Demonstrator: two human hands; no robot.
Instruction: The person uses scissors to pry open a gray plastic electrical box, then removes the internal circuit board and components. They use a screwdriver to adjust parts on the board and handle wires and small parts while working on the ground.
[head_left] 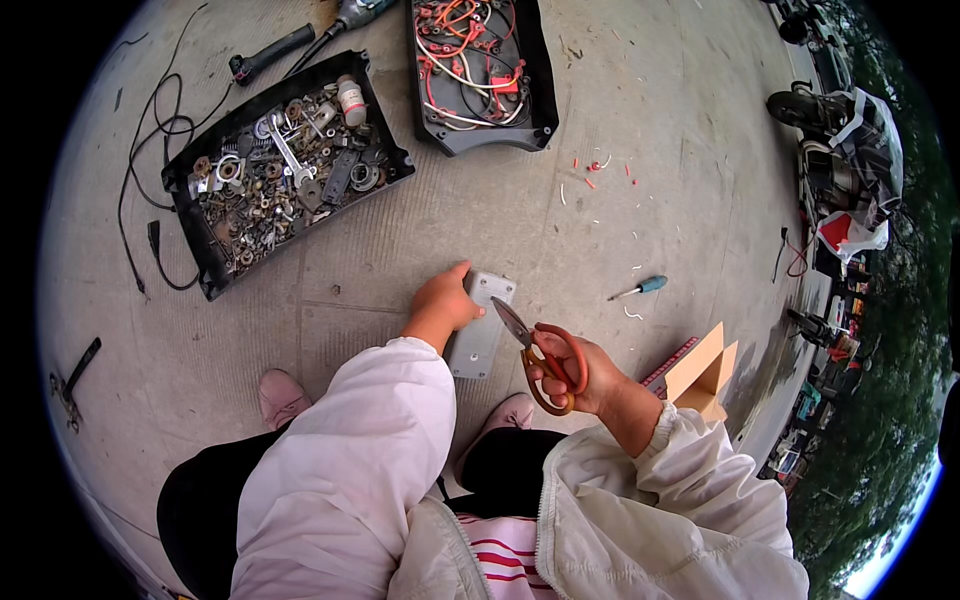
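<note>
A: What is the left hand (445, 302) doing?

B: It grips the long grey box (477, 350) by its upper left side, thumb over the edge; some fingers are hidden. The box lies just right of that hand and extends back toward the person.

A: And the right hand (592, 375)?

B: Closed around the orange handles of the scissors (524, 338). The blades look together and point away, up and left from the hand, with their tips over the box. I can't tell whether they touch it.

A: What lies around the hands?

B: Beyond the right hand and a little to its right, a screwdriver (653, 284) with a teal handle. Just right of the same hand, an open cardboard box (697, 370).

A: Farther off?

B: Ahead and left of the left hand, a black tray (200, 245) full of loose hardware, with a wrench (287, 148) and a small bottle (351, 100) on top. Well ahead of that hand, a black casing (490, 138) holds red, white and black wires (468, 65).
</note>
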